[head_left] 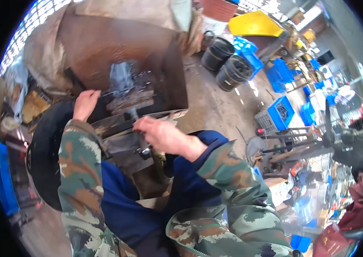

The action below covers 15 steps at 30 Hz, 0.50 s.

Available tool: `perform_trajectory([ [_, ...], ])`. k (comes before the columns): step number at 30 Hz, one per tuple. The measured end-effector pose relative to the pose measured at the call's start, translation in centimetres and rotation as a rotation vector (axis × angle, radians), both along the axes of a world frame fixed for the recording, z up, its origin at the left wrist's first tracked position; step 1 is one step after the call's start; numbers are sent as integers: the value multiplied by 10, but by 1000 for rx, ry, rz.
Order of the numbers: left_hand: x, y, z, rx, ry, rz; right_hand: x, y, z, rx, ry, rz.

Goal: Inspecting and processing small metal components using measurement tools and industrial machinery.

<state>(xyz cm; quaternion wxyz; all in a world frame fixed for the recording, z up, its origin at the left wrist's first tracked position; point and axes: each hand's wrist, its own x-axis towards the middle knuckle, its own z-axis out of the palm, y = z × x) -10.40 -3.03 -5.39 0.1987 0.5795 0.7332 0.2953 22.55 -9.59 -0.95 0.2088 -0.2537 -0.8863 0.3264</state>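
In front of me stands a rusty brown metal tray (177,77) with high walls, like a machine's bed. Inside it a bluish-grey stack of metal pieces (122,78) lies beside a flat, worn metal block (132,101). My left hand (86,104) is closed at the block's left, by the near rim; what its fingers hold is hidden. Nearer the middle, my right hand (162,133) is closed round a metal handle that runs down to a shiny rounded end (146,152). Below it is a dark metal plate (123,147) between my knees.
Two black buckets (234,73) stand on the floor beyond the tray. Blue crates (275,115) and a floor fan (327,137) are to the right. A large black round object (44,158) is close on my left, with a blue bin (5,180) farther out.
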Motion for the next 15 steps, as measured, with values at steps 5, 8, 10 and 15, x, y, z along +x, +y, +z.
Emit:
perform_trajectory([
  [5,-7,3,-11,63,-237,31,1,-19,1,183,-2,-10],
  [8,-7,-3,-9,80,-316,72,-5,-20,1,204,-68,32],
  [10,3,-7,-2,80,-287,100,-3,-21,5,156,-117,37],
  [15,0,0,4,51,-377,171,0,-13,10,206,-41,16],
])
